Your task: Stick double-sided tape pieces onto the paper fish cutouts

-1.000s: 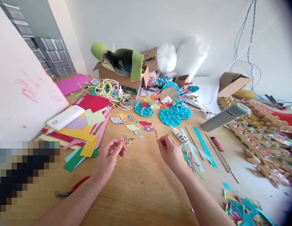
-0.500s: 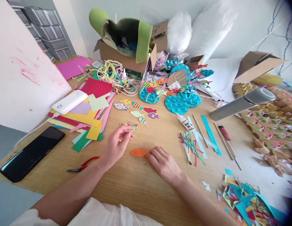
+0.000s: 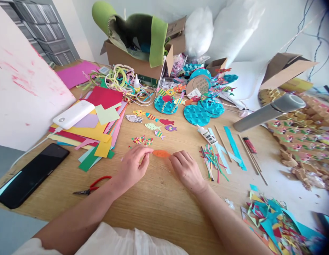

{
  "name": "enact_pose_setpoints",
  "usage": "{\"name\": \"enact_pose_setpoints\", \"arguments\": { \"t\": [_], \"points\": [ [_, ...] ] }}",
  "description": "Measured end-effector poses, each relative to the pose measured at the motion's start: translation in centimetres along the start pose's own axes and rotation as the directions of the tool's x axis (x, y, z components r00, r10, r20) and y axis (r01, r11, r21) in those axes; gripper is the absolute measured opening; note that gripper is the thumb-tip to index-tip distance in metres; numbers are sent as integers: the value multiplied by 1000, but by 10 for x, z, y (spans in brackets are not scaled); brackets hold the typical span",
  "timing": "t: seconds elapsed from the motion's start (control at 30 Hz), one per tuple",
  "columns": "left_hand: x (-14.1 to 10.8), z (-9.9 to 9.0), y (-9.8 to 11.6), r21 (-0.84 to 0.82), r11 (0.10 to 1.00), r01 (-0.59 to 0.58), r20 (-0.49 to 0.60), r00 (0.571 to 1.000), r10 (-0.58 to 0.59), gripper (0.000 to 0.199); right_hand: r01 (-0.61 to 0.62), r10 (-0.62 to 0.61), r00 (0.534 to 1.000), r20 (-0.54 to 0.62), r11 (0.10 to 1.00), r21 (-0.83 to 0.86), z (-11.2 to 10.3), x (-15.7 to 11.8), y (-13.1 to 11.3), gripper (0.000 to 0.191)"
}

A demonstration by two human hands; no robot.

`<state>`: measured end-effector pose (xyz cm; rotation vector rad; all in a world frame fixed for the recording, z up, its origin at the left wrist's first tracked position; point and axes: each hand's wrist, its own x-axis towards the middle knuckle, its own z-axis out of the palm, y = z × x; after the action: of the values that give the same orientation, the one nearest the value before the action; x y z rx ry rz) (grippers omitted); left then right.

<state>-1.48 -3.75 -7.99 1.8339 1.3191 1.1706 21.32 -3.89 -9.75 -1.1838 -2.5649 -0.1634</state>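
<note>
An orange paper fish (image 3: 161,153) lies between my two hands, just above or on the wooden table. My right hand (image 3: 185,169) is closed on its right end, fingers curled. My left hand (image 3: 136,163) is closed in a pinch, its fingertips at the fish's left tip. Beyond the left hand is a small heap of red, yellow and green paper bits (image 3: 142,140). Several finished paper fish lie farther back, among them a pale green spotted fish (image 3: 152,126) and a red fish (image 3: 167,122). Red-handled scissors (image 3: 94,186) rest beside my left forearm.
A stack of coloured paper (image 3: 103,147) with a white power bank (image 3: 73,114) and a black phone (image 3: 32,175) are at left. Right are paper strips (image 3: 213,159), a glue tube (image 3: 207,135), a grey bottle (image 3: 267,112) and paper scraps (image 3: 276,219).
Both hands have moved slightly forward, away from me. The orange fish has moved with my right hand, and my left fingertips have come to its left tip.
</note>
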Motion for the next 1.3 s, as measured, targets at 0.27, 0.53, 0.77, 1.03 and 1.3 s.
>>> {"name": "enact_pose_setpoints", "arguments": {
  "t": [0.27,0.53,0.77,1.03,1.3],
  "points": [
    [-3,7,-7,222,950,-218,237,957,165,33,-182,171,983,62,943,278,-5,-10,-11,9],
    [-4,7,-9,282,902,-327,183,941,284,28,-299,257,952,166,895,331,7,-21,-26,18],
    [-5,7,-2,147,940,-308,257,930,264,22,-565,441,817,370,492,662,-12,-17,-32,20],
    [-9,14,-1,-23,966,-257,411,878,243,13,-569,443,778,445,197,798,-12,-5,-47,32],
    [-8,12,-6,6,959,-282,338,903,264,17,-563,670,668,324,169,809,-7,-8,-32,31]
  ]
}}
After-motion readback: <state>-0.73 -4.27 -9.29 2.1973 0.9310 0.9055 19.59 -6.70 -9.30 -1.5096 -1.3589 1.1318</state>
